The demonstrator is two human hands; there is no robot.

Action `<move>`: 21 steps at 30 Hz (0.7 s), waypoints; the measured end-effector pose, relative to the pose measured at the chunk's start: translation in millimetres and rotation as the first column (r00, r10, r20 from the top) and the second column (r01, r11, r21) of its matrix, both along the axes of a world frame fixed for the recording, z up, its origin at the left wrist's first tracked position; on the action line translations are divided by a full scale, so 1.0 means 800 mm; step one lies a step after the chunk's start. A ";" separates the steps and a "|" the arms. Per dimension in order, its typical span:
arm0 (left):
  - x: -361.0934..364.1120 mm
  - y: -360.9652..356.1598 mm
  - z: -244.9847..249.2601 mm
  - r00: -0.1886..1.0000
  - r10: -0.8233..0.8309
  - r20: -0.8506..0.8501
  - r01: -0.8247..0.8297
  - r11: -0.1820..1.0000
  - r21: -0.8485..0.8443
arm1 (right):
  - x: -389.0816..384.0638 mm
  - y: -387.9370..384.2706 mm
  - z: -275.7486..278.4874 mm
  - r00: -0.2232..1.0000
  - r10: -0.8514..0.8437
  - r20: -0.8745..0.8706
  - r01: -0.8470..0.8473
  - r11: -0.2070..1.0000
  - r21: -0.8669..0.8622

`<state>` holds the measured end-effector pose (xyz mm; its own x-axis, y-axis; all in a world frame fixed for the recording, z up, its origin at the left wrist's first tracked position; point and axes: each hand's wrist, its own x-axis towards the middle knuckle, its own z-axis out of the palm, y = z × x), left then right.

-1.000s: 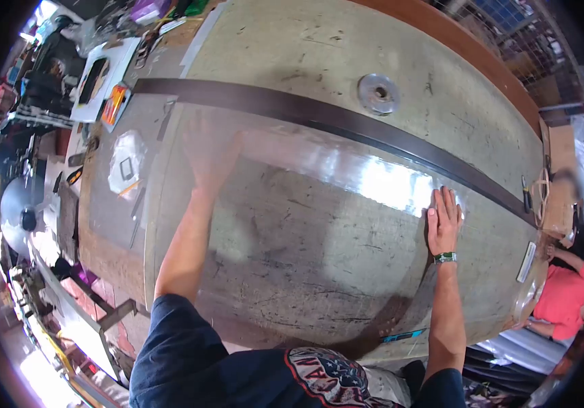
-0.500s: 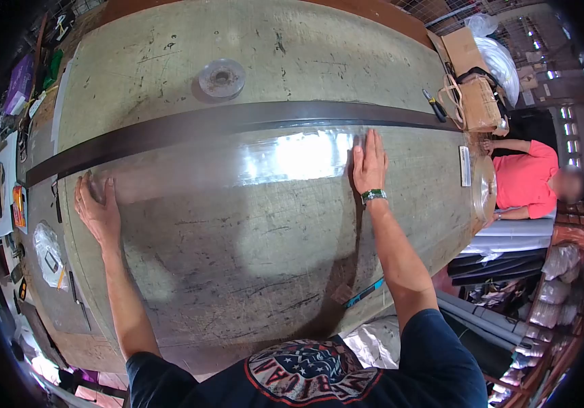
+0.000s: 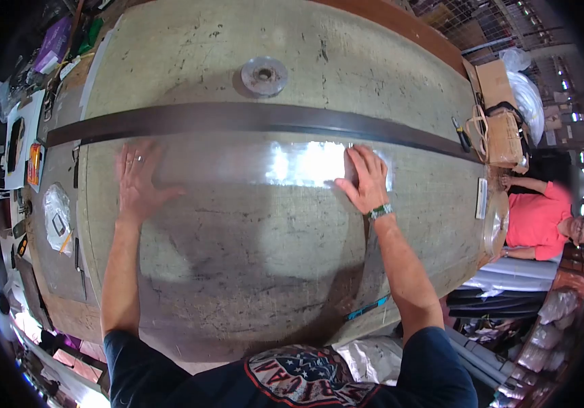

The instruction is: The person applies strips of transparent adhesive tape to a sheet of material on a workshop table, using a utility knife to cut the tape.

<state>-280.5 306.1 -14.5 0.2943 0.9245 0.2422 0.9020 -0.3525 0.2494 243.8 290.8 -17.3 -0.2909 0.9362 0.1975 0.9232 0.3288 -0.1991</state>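
Clear, glossy sheeting (image 3: 251,231) lies flat over the scuffed worktable (image 3: 387,61). Its far edge runs just beside a dark strip (image 3: 237,117) that crosses the table from nine o'clock to three. At the nine o'clock edge sit an orange packet (image 3: 34,163) and a small bagged part (image 3: 57,217), both apart from the hands.

The person's left hand (image 3: 135,180) is open at about ten o'clock, fingers spread and palm flat on the sheeting, gripping nothing. At twelve o'clock, beyond the strip, a metal disc (image 3: 263,75) rests on bare table. The right hand (image 3: 366,180) is also open and flat, pressing the sheeting at about two o'clock beside a bright glare patch (which hides the film's surface there). At three o'clock a co-worker in a pink shirt (image 3: 533,217) sits at the table's end.

The likely trouble is uneven pressure. If one palm pushes harder, the slick film could skew away from the strip, or a wrinkle could be trapped in the wide span between the hands.
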 end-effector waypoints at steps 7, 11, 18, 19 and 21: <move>0.006 0.001 0.013 0.999 -0.029 0.033 0.025 0.991 0.130 | 0.008 0.006 -0.003 0.999 0.051 0.011 -0.050 0.999 -0.007; -0.006 0.002 -0.014 0.999 0.003 0.034 -0.006 0.995 0.103 | 0.016 0.011 -0.006 0.997 0.072 0.022 -0.072 0.997 -0.019; 0.012 -0.009 0.000 1.000 -0.019 -0.004 0.019 0.935 0.355 | 0.057 -0.069 0.053 0.997 -0.006 -0.074 0.022 0.976 0.215; 0.012 -0.020 -0.003 1.000 -0.008 -0.018 0.014 0.932 0.363 | 0.077 -0.095 0.068 0.996 -0.023 -0.085 0.045 0.964 0.262; 0.007 -0.058 -0.015 0.998 0.027 -0.053 -0.003 0.914 0.405 | 0.126 -0.162 0.092 0.990 -0.114 -0.082 0.134 0.936 0.326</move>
<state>-275.0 259.5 -26.4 0.3054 0.7552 0.5800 0.9163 -0.3988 0.0369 344.3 161.3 56.4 -0.1546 0.8430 0.5153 0.9505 0.2693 -0.1553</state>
